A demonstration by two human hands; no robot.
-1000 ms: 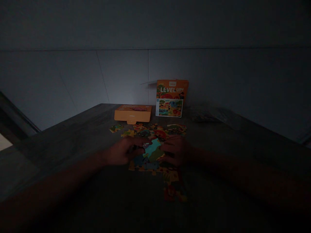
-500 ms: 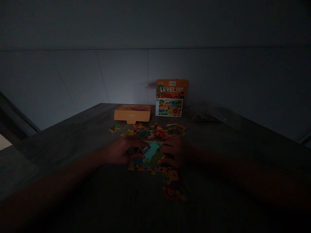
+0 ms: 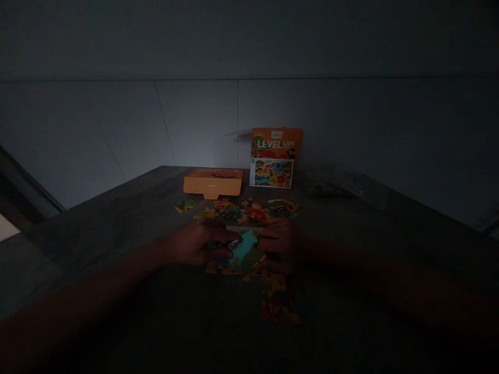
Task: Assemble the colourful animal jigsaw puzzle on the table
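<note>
1. Lately little has shifted: the teal puzzle section (image 3: 245, 249) sits slightly nearer the tabletop's near edge than a second ago, while both hands have kept nearly the same places. For the work in hand, this looks like a small adjustment of joined pieces.

2. The section lies between the hands, around the middle of the tabletop (image 3: 117, 228). The left hand (image 3: 198, 241) has its thumb and fingers curled at the left side; the right hand (image 3: 283, 241) has bent fingers along the right side. It is too dark to tell whether either is pinching or only pressing.

3. Towards the near edge, a lion strip (image 3: 275, 296) runs down from beside the right hand. Beyond the hands, loose pieces (image 3: 256, 214) spread towards the far edge, with one green-and-blue piece (image 3: 187, 205) apart on the left.

4. As for containers, the orange box (image 3: 212, 185) lies flat near the far-left corner, its tab facing the near edge; its inside is hidden. The LEVEL UP! box (image 3: 276, 156) stands upright at the far edge, contents unseen. Right of it rests a clear plastic bag (image 3: 351, 187), with something dark at its left that cannot be made out.
</note>
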